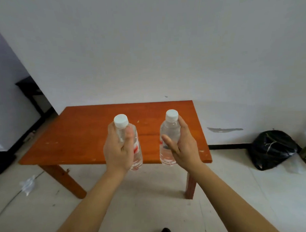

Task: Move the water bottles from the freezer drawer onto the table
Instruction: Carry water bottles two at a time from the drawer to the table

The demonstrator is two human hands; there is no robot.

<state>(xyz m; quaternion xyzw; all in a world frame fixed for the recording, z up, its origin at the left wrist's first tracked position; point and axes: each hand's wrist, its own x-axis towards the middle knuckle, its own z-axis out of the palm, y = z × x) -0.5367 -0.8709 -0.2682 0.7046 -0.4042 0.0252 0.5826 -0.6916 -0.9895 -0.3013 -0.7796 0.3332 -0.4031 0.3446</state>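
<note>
Orange wooden table (76, 136) bare; left hand (117, 150) and right hand (182, 146) each gripped 1 upright water bottle (137, 151) (168, 132) above near edge; neither set down yet.

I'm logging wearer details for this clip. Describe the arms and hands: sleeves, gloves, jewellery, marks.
Both forearms are bare as far as the frame shows; no sleeve or cuff is in view. The left hand and right hand wear no gloves. No watch, bracelet or ring is visible on the sides facing the camera. No tattoos, bandages or markings show. Nails look short and unpainted.
</note>
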